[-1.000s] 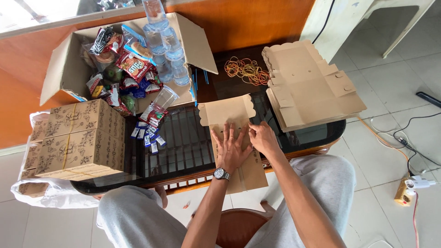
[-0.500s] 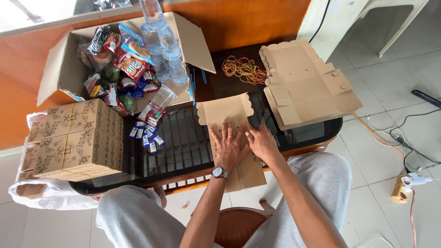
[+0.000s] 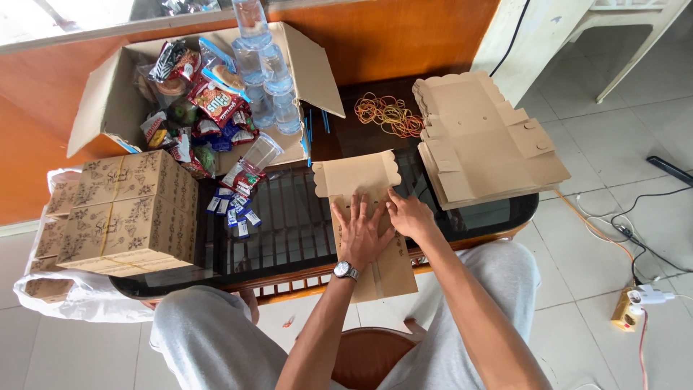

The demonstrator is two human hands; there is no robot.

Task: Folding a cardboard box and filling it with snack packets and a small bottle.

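A glass-topped table (image 3: 289, 217) carries a flat cardboard box blank (image 3: 361, 180), long axis running from the near edge away from the person, overhanging that edge. Both hands press it flat, fingers spread: left hand (image 3: 361, 235) mid-blank, right hand (image 3: 410, 217) at its right edge.

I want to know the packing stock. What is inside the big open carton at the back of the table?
The carton holds snack packets and clear water cups. Whatever lies beneath them is covered.
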